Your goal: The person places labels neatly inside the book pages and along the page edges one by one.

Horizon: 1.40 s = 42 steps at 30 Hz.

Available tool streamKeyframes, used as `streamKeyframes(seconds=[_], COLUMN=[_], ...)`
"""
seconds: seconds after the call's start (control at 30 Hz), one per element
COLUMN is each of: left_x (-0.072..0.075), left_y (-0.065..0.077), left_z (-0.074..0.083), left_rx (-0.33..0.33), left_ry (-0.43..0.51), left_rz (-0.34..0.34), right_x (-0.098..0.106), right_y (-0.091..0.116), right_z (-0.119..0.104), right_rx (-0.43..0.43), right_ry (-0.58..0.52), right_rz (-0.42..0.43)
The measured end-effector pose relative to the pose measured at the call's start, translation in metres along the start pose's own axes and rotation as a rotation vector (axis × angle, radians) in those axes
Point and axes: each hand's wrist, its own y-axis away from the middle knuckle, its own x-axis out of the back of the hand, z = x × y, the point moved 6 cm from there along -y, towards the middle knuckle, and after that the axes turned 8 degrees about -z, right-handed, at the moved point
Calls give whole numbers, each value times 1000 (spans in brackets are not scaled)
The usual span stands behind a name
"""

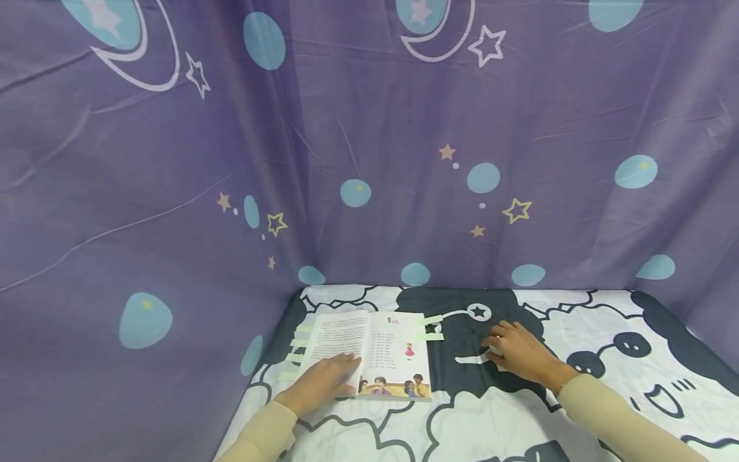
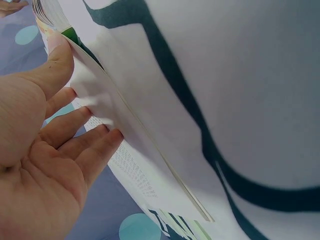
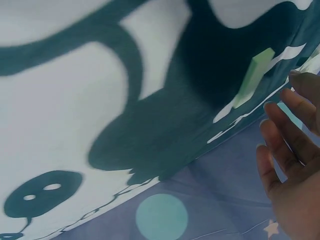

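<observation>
An open book (image 1: 395, 350) lies on the bed sheet, printed text on its left page and a coloured picture along the foot of the right one. My left hand (image 1: 326, 380) rests on the lower part of the left page. In the left wrist view, its fingertips (image 2: 116, 135) touch the paper and the thumb sits at the book's bottom edge. To the right of the book, my right hand (image 1: 519, 351) hovers low over the sheet with fingers loosely bent. Close to its fingertips in the right wrist view lies a small pale green block, like a sticky-note pad (image 3: 254, 80).
Pale green page tabs stick out from the book's left edge (image 1: 290, 376) and right edge (image 1: 434, 336). A black-and-white cartoon sheet (image 1: 491, 423) covers the surface. Purple curtains (image 1: 392, 122) with stars and moons hang behind and at both sides.
</observation>
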Motion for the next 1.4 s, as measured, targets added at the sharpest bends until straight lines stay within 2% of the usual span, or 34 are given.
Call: streamKeyframes(seconds=[0.4, 0.8, 1.03, 1.13, 1.27, 1.4], left_x=[1, 1, 3, 3, 2, 2], left_y=[0, 0, 1, 1, 1, 1], left_z=[1, 0, 2, 3, 2, 1], left_rx=[1, 8, 9, 10, 17, 14], left_ry=[5, 9, 7, 9, 9, 22], left_rz=[1, -7, -7, -10, -17, -17], right_x=[-1, -5, 1, 0, -1, 1], right_y=[22, 27, 27, 28, 28, 25], right_z=[9, 11, 10, 11, 11, 9], right_rx=[2, 19, 103, 117, 121, 122], right_ry=[-56, -70, -154, -161, -132, -59], right_rz=[-47, -66, 5, 6, 12, 67])
